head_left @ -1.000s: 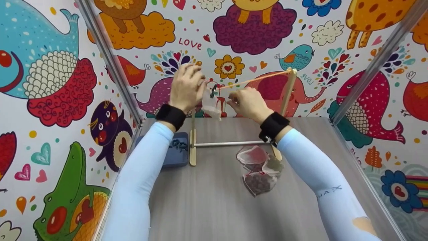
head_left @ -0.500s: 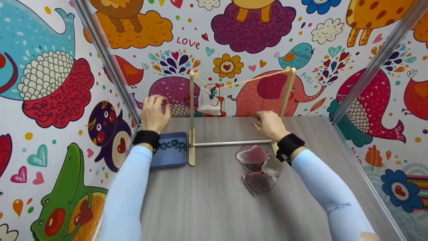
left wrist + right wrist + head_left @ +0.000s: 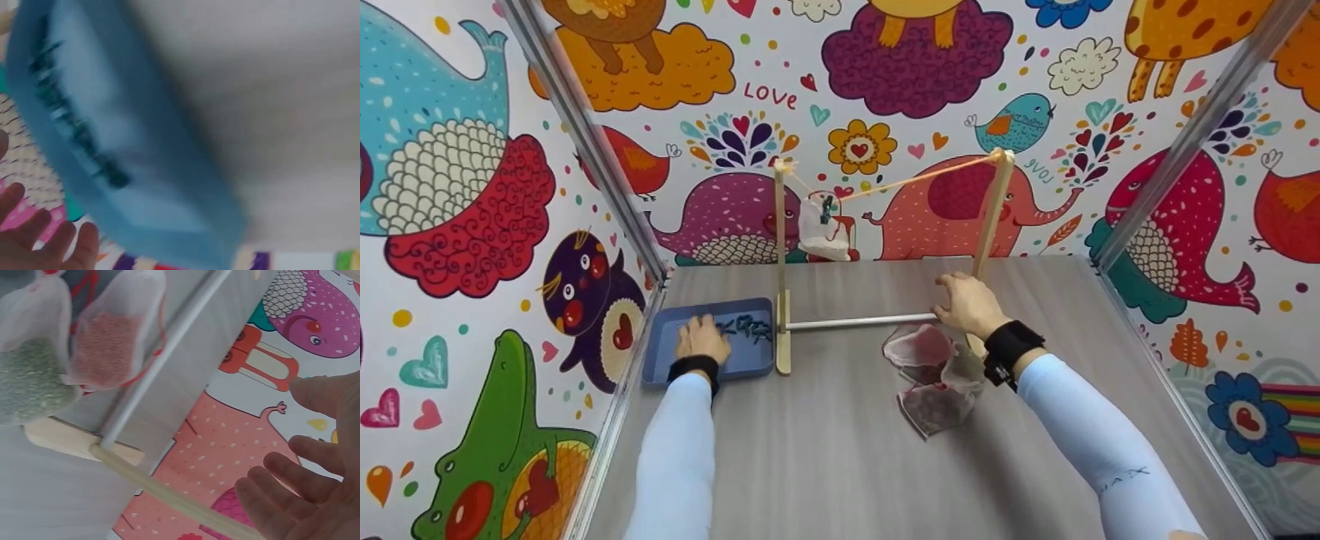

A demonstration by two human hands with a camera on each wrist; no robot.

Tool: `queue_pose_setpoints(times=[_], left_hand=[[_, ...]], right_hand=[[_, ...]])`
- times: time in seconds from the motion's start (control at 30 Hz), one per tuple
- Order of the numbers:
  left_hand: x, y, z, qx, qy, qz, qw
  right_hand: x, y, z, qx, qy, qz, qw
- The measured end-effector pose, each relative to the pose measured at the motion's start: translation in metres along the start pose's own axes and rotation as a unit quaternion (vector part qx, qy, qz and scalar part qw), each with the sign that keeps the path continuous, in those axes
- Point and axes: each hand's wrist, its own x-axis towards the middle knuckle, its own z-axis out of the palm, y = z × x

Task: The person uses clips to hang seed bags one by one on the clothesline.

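My left hand (image 3: 703, 341) is over the blue tray (image 3: 660, 360), holding nothing visible; its fingers look spread in the left wrist view. Small dark green clips (image 3: 751, 327) lie in a row inside that tray, just right of the hand. My right hand (image 3: 969, 304) hovers by the stand's right post with loosely bent, empty fingers. Below it lie several mesh drawstring bags, among them a pinkish-filled bag (image 3: 107, 349) and a green-filled bag (image 3: 31, 379). A white mesh bag (image 3: 823, 232) hangs from the orange string (image 3: 915, 180), with a dark green clip (image 3: 826, 210) at its top.
The string runs between two wooden posts, the left post (image 3: 781, 247) and the right post (image 3: 994, 214). A metal rod (image 3: 859, 322) joins them low down, across the tabletop (image 3: 810, 450). Patterned walls stand behind and at both sides.
Both hands have left the hanging white bag. My left hand has moved left and down to the tray; my right hand has dropped down and to the right. The bag hangs on the string.
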Motion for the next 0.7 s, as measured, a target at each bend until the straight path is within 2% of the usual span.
queue_pose_setpoints(times=[0.13,0.2,0.27,0.47,0.6,0.7], left_hand=[[-0.005,-0.016,0.019,0.007,-0.07,-0.012,0.9974],[-0.007,-0.019,0.023,0.011,-0.089,-0.01,0.9959],[-0.011,-0.021,0.022,0.017,-0.097,-0.004,0.9951],[-0.016,-0.005,0.011,0.014,-0.111,0.0,0.9937],[-0.008,-0.01,0.021,0.015,-0.129,0.004,0.9916],[-0.002,-0.015,0.029,0.019,-0.12,0.017,0.9925]], right_hand=[[-0.008,0.008,0.004,0.012,-0.006,-0.012,0.9998],[-0.012,0.013,0.005,0.014,-0.01,-0.021,0.9996],[-0.015,0.016,0.007,0.009,-0.008,-0.034,0.9994],[-0.02,0.021,0.012,0.003,-0.005,-0.041,0.9991],[-0.023,0.022,0.017,0.002,-0.01,-0.04,0.9991],[-0.025,0.023,0.018,0.006,-0.029,-0.026,0.9992]])
